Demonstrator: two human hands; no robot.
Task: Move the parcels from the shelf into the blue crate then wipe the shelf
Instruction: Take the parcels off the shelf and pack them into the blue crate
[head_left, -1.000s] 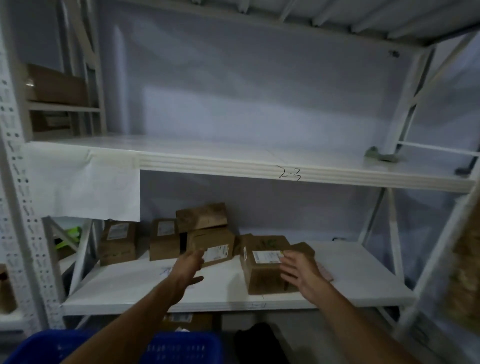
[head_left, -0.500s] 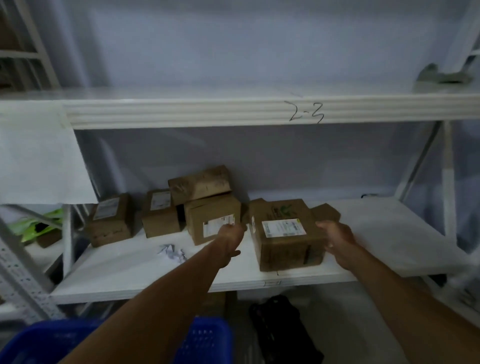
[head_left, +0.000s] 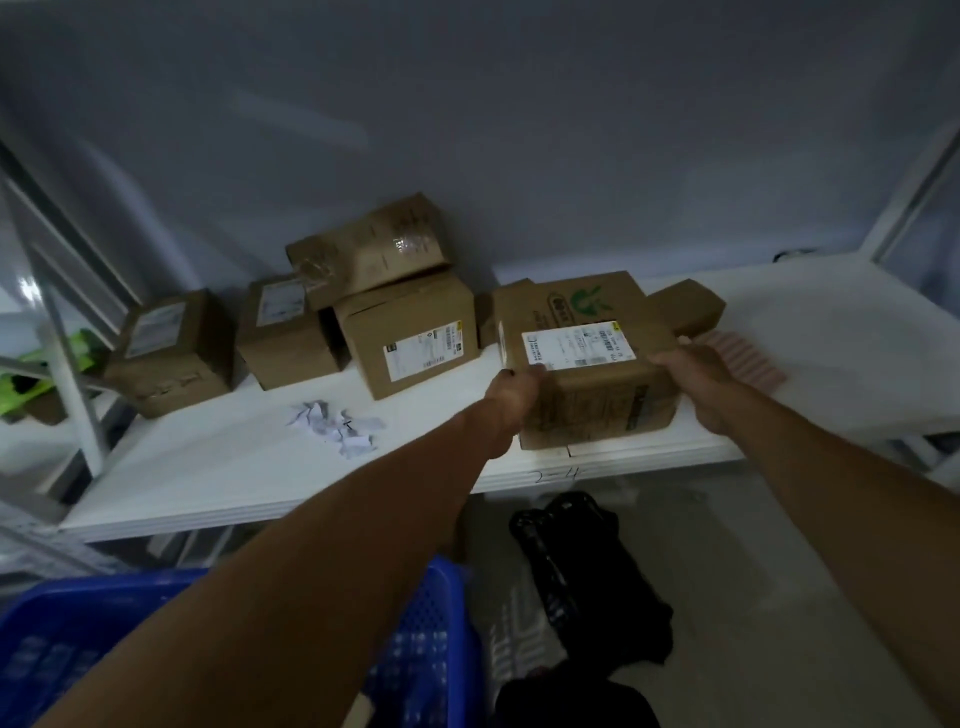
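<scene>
The front parcel (head_left: 587, 358) sits at the white shelf's (head_left: 218, 467) front edge, at one o'clock from the blue crate (head_left: 426, 623). The left hand (head_left: 511, 392) grips its left side, the right hand (head_left: 693, 376) its right. At ten o'clock lie four more parcels (head_left: 410, 332), one stacked, apparently tilted. Crumpled paper (head_left: 335, 423) lies at nine o'clock, a pink cloth (head_left: 743, 358) at three.

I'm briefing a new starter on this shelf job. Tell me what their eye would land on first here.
First, the big parcel at the front edge of the white shelf, gripped on either side by the left hand and the right hand. Next, the cluster of smaller parcels behind and to the left. Then the blue crate at bottom left, below the shelf.
</scene>
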